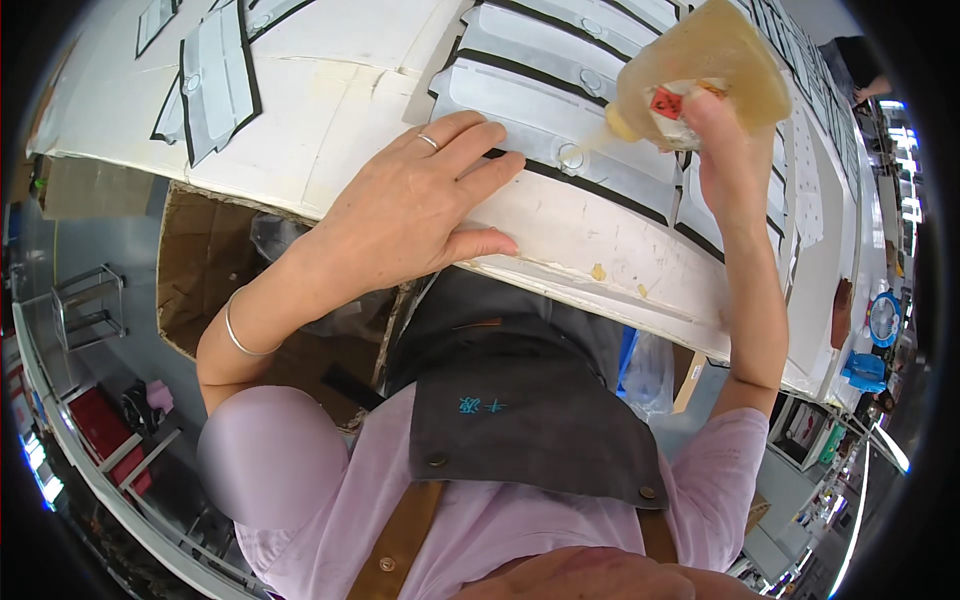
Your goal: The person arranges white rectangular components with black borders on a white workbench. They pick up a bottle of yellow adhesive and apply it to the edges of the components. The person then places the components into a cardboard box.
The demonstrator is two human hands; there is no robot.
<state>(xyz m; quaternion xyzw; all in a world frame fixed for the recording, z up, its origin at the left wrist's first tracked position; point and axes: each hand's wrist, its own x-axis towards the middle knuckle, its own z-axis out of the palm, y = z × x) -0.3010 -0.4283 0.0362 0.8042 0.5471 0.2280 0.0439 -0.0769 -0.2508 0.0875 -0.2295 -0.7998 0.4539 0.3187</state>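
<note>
My right hand (pixel 728 150) grips a translucent squeeze bottle (pixel 720 55) of yellowish liquid, with a red and white label. The bottle is tipped over, and its pale nozzle (pixel 602 138) points down to the left at a small round ring (pixel 570 157) on a light grey, dark-edged flat piece (pixel 530 110). My left hand (pixel 415 190) is open, its fingers stretched out and resting at the near left edge of that piece. Its thumb lies along the white table edge. Whether liquid is coming out of the nozzle, I cannot tell.
Several similar flat pieces lie in overlapping rows farther back on the white table (pixel 330 120), with another pile (pixel 215 85) at the far left. Yellowish glue-like spots (pixel 599 271) mark the table's front edge. Under it stands an open cardboard box (pixel 205 260) holding clear plastic.
</note>
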